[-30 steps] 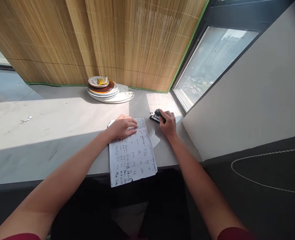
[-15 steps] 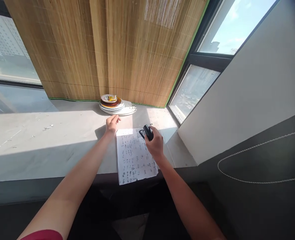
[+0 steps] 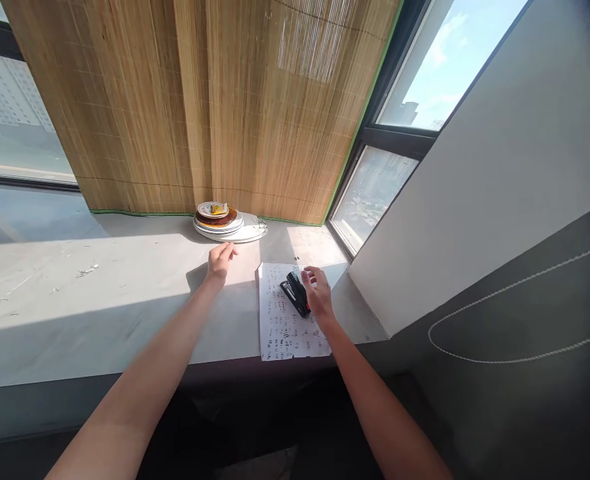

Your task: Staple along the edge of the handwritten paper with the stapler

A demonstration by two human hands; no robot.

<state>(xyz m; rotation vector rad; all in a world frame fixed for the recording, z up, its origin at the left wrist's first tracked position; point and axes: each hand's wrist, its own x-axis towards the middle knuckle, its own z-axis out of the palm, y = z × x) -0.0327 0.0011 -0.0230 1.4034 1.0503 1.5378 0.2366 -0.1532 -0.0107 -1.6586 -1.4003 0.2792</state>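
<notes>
A black stapler [image 3: 293, 293] lies slantwise on a handwritten sheet of paper [image 3: 275, 333], which rests on the windowsill. My right hand [image 3: 319, 293] is at the stapler's right side, its thumb and fingers apart and not wrapped round it; whether it still touches the stapler is hard to tell. Left of the sheet, my left hand [image 3: 219, 260] holds nothing, fingers loosely stretched and slightly bent, with a shadow beside it. Just beyond that hand stands a stack of plates [image 3: 219, 223], a small yellow item on top.
A bamboo blind [image 3: 199, 107] hangs behind the plates. A slanted white wall [image 3: 475, 180] bounds the sill on the right, beside a window [image 3: 369, 190]. Small debris [image 3: 87, 271] lies on the sill at left. A bead cord [image 3: 475, 360] loops at the right.
The stapler, gripped in my right hand before, now lies on the paper with that hand loosened beside it. The sheet has shifted right, away from my left hand. The view has tilted slightly.
</notes>
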